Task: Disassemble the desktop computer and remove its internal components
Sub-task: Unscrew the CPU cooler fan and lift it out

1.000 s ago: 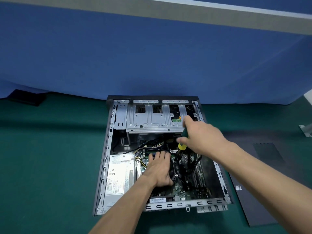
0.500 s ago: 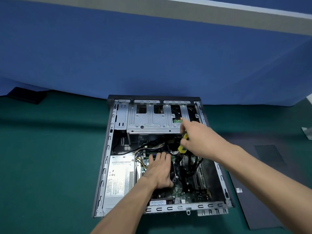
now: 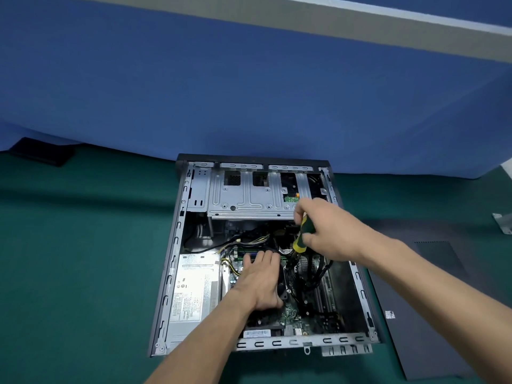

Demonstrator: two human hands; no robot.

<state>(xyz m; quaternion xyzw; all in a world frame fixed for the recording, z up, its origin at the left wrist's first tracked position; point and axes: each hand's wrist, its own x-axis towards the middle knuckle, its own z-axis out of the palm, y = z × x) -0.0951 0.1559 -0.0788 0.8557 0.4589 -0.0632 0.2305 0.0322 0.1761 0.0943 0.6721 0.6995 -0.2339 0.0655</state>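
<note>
Blue partition behind, green mat [image 3: 83,259] as work surface. Desktop computer case [image 3: 171,273] lies open on its side at mat centre; its dark side panel [image 3: 432,314] is already off and rests on the mat to the right. Still inside: power supply [image 3: 191,295], drive cage [image 3: 249,198], motherboard [image 3: 293,314], cable bundle [image 3: 310,275]. Judged early stage. Left hand [image 3: 260,284] flat, fingers extended, pressing on a part hidden beneath it. Right hand [image 3: 327,231] closed around screwdriver [image 3: 300,239], tip down among the cables. Supply label and barcode sticker [image 3: 256,333] too blurred to read.
</note>
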